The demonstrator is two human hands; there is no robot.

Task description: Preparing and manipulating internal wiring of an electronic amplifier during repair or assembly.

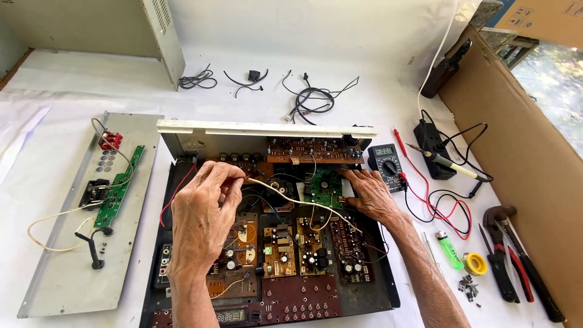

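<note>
Working over a white-covered table (pixel 376 97) with an opened amplifier chassis (pixel 388 285) in the middle, its lid off and boards exposed. Cardboard sheet (pixel 522 152) stands along your right side. Grey metal panel (pixel 67 273) lies left of the chassis, carrying a narrow green board (pixel 118 188), a red terminal block (pixel 110 141) and a black socket. Inside the chassis: brown boards (pixel 313 149) along the back wall, a green board (pixel 323 188) near centre, more boards with capacitors toward you, a dark red button board (pixel 297 304) at the front edge.

Your left hand (pixel 203 212) is closed, fingers pinched on the end of a pale wire (pixel 291 200) at the back left of the chassis; the wire runs diagonally right across the boards. A red wire (pixel 176 191) drops along the left chassis wall just beside that hand. Your right hand (pixel 367 194) lies open, palm down, fingers resting on the right edge of the green board, gripping nothing.

Right of the chassis: multimeter (pixel 387 164) with red leads (pixel 449 212), soldering iron (pixel 449 163) on its black stand, pliers (pixel 501 255) with red handles, green lighter (pixel 448 249), yellow solder reel (pixel 475 263), small pile of loose parts (pixel 469 287). Loose black cables (pixel 313 97) lie behind the chassis.
</note>
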